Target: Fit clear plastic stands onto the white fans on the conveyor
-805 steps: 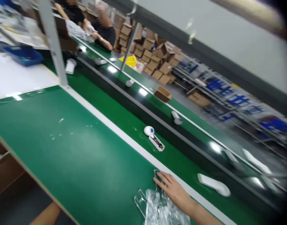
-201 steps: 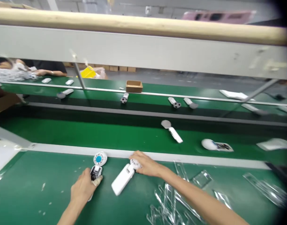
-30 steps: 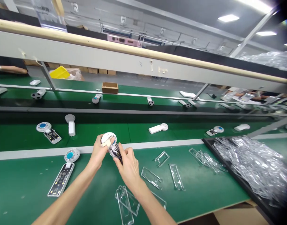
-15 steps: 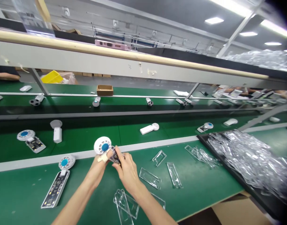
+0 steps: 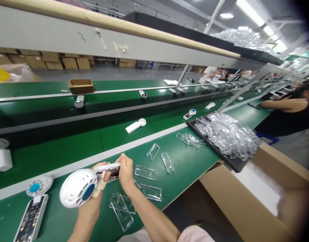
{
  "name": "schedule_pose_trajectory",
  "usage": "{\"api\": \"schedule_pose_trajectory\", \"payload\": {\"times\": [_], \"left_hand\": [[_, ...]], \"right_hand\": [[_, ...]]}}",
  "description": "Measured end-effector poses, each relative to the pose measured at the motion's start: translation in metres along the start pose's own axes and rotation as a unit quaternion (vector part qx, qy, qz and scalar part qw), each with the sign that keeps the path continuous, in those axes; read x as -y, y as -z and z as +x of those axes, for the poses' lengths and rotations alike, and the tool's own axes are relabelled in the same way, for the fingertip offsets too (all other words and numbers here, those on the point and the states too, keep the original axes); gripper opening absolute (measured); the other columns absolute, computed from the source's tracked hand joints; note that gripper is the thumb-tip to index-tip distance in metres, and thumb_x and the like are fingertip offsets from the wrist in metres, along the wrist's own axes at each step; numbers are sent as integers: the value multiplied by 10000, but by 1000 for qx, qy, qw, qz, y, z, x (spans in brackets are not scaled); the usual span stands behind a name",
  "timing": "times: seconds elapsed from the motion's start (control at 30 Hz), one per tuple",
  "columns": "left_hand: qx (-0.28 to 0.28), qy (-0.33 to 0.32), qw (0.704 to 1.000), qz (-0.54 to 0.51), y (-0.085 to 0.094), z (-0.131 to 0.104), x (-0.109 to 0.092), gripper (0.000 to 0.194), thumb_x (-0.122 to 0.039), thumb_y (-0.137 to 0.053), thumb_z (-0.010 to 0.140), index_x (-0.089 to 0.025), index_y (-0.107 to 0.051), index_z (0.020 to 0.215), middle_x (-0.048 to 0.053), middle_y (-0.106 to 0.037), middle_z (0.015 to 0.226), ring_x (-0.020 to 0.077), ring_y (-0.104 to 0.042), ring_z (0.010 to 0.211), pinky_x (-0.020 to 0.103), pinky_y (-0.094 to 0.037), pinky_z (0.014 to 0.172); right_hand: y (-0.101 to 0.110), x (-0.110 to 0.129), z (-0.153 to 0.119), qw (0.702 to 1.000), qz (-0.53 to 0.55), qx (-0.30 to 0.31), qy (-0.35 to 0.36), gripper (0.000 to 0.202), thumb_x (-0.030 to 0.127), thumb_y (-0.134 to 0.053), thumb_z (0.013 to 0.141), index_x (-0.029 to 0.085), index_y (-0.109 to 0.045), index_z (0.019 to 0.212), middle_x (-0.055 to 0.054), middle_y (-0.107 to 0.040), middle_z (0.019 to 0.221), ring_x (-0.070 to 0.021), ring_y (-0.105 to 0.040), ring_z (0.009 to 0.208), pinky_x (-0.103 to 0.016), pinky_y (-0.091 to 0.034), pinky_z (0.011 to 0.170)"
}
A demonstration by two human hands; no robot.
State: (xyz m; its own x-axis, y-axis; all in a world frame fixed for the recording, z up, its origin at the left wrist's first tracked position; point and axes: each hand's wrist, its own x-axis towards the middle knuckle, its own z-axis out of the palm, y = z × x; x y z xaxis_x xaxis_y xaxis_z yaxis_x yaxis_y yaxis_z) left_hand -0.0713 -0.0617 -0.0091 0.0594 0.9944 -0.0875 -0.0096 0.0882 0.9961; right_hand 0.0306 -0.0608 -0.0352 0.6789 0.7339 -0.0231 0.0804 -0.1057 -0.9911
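A white handheld fan (image 5: pixel 77 188) with a blue hub is tilted in both hands, its round head toward the lower left and its handle's circuit board exposed. My left hand (image 5: pixel 96 193), with pale tape around a finger, is closed around the handle near the head. My right hand (image 5: pixel 126 171) grips the handle's far end; some of its fingers are hidden. Another open fan (image 5: pixel 32 215) lies on the green bench at the lower left. Clear plastic covers (image 5: pixel 123 210) lie just below my hands, and more covers (image 5: pixel 145 172) are to their right.
A black tray (image 5: pixel 220 151) heaped with clear plastic parts (image 5: pixel 227 134) stands at the bench's right, above an open cardboard box (image 5: pixel 235 198). Fans, including one white fan (image 5: pixel 136 125), lie on the green conveyor (image 5: pixel 109 134). A co-worker's arm (image 5: pixel 283 105) shows at right.
The view has swung right and closer to the bench. The held fan has come nearer and turned, its handle now pointing right. Both hands remain on it.
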Motion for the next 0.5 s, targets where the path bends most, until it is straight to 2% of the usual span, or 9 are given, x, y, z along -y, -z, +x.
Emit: {"api": "schedule_pose_trajectory", "payload": {"times": [0.13, 0.2, 0.27, 0.33, 0.4, 0.43, 0.5], "left_hand": [[-27, 0, 1000, 1, -12, 3, 6, 438, -492, -771, 529, -203, -661, 840, 51, -685, 916, 261, -624, 914, 358, -484, 883], [-8, 46, 999, -13, -17, 20, 13, 443, -460, -775, 544, -185, -671, 875, 59, -682, 953, 254, -615, 941, 343, -497, 853], [13, 124, 991, -38, -19, 52, 23, 419, -415, -765, 579, -166, -670, 903, 63, -679, 935, 230, -629, 876, 337, -527, 771], [10, 196, 979, -47, -14, 97, 33, 366, -350, -741, 621, -155, -659, 918, 58, -672, 875, 200, -638, 754, 350, -548, 684], [-27, 215, 976, 2, -1, 148, 41, 318, -295, -720, 646, -153, -646, 921, 49, -665, 838, 198, -638, 699, 386, -560, 659], [-32, 210, 975, 59, 9, 172, 44, 313, -307, -715, 656, -152, -643, 918, 52, -666, 842, 216, -645, 725, 402, -562, 669], [-77, 199, 962, 170, 29, 212, 44, 360, -316, -745, 616, -127, -631, 901, 96, -667, 923, 315, -637, 882, 487, -536, 760]], "right_hand": [[3, -9, 6, 998, -64, 7, 15, 531, 351, -203, 917, 206, -493, 497, -13, -555, 509, -140, -529, 526, -245, -409, 567], [5, -17, 18, 986, -159, 51, 15, 561, 308, -162, 943, 189, -548, 553, -18, -592, 559, -137, -564, 569, -234, -423, 584], [19, -26, 34, 965, -241, 99, 20, 553, 299, -180, 961, 179, -614, 640, -14, -617, 604, -134, -587, 602, -225, -437, 593], [48, -33, 52, 951, -286, 114, 35, 442, 282, -273, 958, 180, -661, 772, -24, -650, 711, -140, -609, 677, -234, -456, 647], [92, -41, 66, 939, -324, 101, 51, 300, 179, -361, 914, 178, -661, 939, -70, -658, 915, -170, -613, 837, -284, -461, 766], [116, -47, 72, 931, -347, 97, 58, 312, 100, -380, 873, 174, -643, 1023, -99, -640, 1011, -193, -601, 919, -324, -450, 823], [160, -64, 81, 905, -400, 123, 82, 505, -48, -423, 724, 176, -608, 1137, -137, -587, 1171, -251, -535, 1095, -391, -424, 902]]}}
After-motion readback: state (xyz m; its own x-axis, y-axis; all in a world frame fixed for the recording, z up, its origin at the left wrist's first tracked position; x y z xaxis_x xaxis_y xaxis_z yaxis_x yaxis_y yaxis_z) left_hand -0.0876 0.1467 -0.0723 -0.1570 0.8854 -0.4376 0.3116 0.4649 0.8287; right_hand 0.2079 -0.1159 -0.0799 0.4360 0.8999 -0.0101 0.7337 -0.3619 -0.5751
